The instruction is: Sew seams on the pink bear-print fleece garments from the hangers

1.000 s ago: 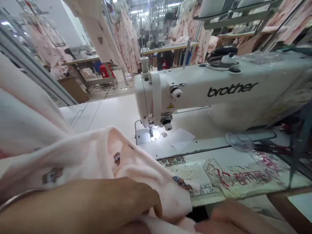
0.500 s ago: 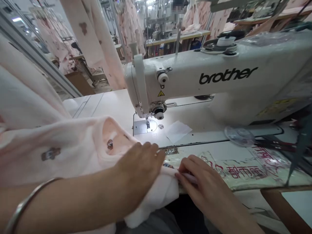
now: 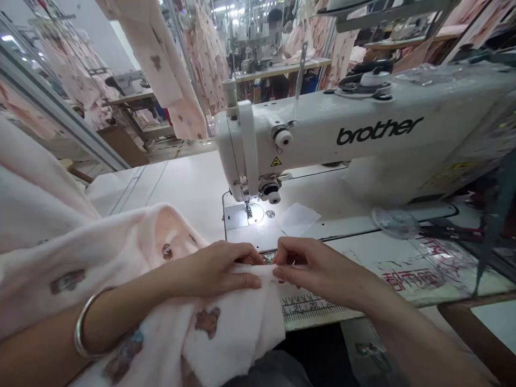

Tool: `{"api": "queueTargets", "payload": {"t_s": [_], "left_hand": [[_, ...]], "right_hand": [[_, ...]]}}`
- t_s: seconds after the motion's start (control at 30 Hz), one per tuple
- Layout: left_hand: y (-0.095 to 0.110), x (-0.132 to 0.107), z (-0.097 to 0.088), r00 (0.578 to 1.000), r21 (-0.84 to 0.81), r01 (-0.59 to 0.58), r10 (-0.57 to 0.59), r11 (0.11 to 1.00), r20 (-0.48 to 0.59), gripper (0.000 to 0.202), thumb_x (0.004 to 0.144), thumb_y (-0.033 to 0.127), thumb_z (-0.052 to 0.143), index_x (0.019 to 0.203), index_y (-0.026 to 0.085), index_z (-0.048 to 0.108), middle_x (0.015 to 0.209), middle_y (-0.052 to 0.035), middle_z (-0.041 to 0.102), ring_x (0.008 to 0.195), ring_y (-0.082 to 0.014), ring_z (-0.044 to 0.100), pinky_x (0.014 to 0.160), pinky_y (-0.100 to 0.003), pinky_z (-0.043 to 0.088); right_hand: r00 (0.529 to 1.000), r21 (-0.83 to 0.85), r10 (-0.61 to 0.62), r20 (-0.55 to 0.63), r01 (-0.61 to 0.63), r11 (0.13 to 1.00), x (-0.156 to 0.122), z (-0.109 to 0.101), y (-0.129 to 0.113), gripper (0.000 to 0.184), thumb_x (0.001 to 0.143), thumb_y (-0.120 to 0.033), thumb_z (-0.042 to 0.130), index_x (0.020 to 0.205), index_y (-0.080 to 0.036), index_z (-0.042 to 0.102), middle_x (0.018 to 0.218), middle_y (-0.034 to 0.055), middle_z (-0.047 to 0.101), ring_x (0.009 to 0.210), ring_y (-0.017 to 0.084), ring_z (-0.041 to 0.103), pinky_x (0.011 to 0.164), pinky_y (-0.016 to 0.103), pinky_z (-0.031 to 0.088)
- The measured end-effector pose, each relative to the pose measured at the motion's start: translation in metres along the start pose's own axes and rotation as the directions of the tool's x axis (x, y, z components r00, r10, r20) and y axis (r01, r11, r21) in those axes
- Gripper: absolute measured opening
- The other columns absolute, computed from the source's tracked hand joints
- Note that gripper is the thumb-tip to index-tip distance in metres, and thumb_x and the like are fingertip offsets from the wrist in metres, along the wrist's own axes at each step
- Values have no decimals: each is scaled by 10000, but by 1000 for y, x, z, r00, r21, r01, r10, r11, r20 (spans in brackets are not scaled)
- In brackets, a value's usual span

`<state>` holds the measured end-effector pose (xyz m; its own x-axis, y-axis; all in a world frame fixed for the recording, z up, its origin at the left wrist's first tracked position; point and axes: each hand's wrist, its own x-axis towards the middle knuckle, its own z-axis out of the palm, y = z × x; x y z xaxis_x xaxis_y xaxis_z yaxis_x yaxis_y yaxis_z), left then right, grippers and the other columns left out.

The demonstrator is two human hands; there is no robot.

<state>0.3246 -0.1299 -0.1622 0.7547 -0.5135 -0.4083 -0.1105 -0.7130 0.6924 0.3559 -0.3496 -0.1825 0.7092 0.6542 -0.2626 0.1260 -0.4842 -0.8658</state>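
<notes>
My left hand (image 3: 220,269) and right hand (image 3: 318,269) pinched the pink cloth (image 3: 226,322) edge taut, squaring it before the sewing machine (image 3: 322,140).

Bright, even light filled the frame; ceiling strip lights (image 3: 226,8) glared at top centre. The sewing machine (image 3: 363,134) lamp burned a white hotspot on the needle plate (image 3: 245,215). Wide-angle bending stretched the edges, and the lower corners went soft and blurred.

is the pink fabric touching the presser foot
Apart. The head view shows the fabric edge held by both hands short of the presser foot, with bare lit plate between.
</notes>
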Motion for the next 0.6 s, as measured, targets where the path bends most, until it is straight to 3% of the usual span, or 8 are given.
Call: {"api": "queueTargets", "payload": {"t_s": [0.1,0.2,0.4,0.6], "left_hand": [[-4,0,-3,999,-102,43,-40,994,29,351,871,496,496,972,196,648,877,-7,648,797,-146,561,653,-232,393],[-5,2,-3,998,-192,66,-63,979,23,358,870,489,488,905,178,662,800,-7,630,739,-134,534,613,-227,378],[-4,1,0,999,-206,40,-44,978,-19,276,848,432,545,914,199,676,814,6,644,748,-125,536,629,-218,376],[-4,5,10,991,-321,102,-123,942,-47,286,816,445,587,888,180,670,836,-3,644,770,-131,535,633,-216,375]], "right_hand": [[991,91,41,125,-53,994,11,-4,-4,123,816,-272,573,742,-186,527,750,-7,600,700,142,564,593,244,434],[984,162,54,171,-82,983,14,-6,-4,126,817,-261,572,741,-181,511,742,7,626,676,152,594,605,266,470],[986,178,47,161,-76,981,10,-10,-4,97,799,-215,565,726,-178,513,797,15,636,682,164,632,606,280,491],[985,253,1,173,-45,966,5,-9,5,85,780,-160,541,713,-182,493,826,12,631,761,178,638,643,288,519]]}}
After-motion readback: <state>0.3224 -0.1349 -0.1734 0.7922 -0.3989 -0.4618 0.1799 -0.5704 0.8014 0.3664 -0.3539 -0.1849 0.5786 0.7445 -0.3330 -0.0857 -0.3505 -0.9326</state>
